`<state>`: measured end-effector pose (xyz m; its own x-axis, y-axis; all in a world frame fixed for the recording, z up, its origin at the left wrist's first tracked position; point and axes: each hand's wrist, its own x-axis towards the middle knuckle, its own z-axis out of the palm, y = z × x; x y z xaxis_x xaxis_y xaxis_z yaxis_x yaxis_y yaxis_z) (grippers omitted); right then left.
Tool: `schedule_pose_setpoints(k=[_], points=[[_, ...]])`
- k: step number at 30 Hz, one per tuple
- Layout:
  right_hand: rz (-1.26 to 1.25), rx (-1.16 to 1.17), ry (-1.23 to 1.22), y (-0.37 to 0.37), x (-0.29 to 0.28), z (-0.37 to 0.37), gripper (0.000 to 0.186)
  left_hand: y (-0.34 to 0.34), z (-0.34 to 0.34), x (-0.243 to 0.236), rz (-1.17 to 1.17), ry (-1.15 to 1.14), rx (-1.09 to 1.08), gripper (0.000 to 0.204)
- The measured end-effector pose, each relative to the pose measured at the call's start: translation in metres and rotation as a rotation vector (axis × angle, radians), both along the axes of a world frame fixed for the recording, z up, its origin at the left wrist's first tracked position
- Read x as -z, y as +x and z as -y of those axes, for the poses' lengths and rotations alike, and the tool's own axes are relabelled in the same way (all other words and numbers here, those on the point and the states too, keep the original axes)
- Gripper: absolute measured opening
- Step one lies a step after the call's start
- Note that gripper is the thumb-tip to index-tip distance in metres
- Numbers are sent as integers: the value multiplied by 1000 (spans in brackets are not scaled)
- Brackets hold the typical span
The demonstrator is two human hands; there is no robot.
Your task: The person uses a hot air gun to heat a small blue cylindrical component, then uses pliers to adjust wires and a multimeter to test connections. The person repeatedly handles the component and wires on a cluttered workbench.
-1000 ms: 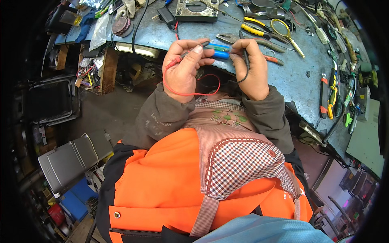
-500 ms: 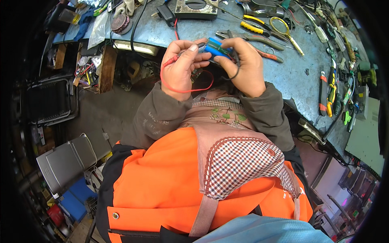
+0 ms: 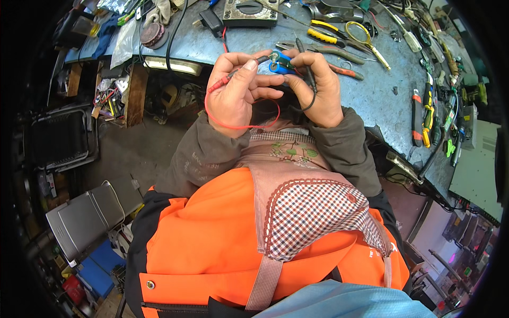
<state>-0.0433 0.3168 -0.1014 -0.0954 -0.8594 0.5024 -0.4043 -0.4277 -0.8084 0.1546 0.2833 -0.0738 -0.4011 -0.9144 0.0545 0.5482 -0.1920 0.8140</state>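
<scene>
My left hand (image 3: 233, 106) pinches a test probe (image 3: 220, 83) with a red end and dark grip, its tip at the end of a blue battery pack (image 3: 274, 68). Whether the tip touches metal, I cannot tell. My right hand (image 3: 324, 93) grips the pack, which has blue cylindrical cells and a green circuit board. A black test probe (image 3: 307, 61) is also held in that hand, its tip pointing away over the bench. A red lead (image 3: 241, 127) loops below my left hand. At the far edge, a multimeter (image 3: 249, 20) lies on the blue bench.
Pliers (image 3: 344, 54), a yellow-rimmed magnifying glass (image 3: 358, 33) and a white-handled screwdriver (image 3: 411, 41) lie on the bench (image 3: 382, 100). More hand tools (image 3: 424, 116) crowd its right side. A black adapter (image 3: 212, 22) and a round tin (image 3: 153, 35) are at the far left.
The battery pack has turned so its cell ends show more. The black probe has swung up in my right hand, its tip now pointing away from me. The whole view has shifted slightly.
</scene>
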Motion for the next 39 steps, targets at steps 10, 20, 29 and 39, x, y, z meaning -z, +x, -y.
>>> schedule_pose_setpoints(k=[10,20,29,39], points=[[-342,48,-136,5,-14,1,28,4,13,16,-3,176,-82,21],[79,153,-63,6,-17,-15,26,12,21,35,-47,241,-145,21],[368,137,292,1,-19,-36,11,17,25,49,-17,238,-146,13],[398,107,325,-5,-15,-36,11,16,22,49,-67,222,-115,12]])
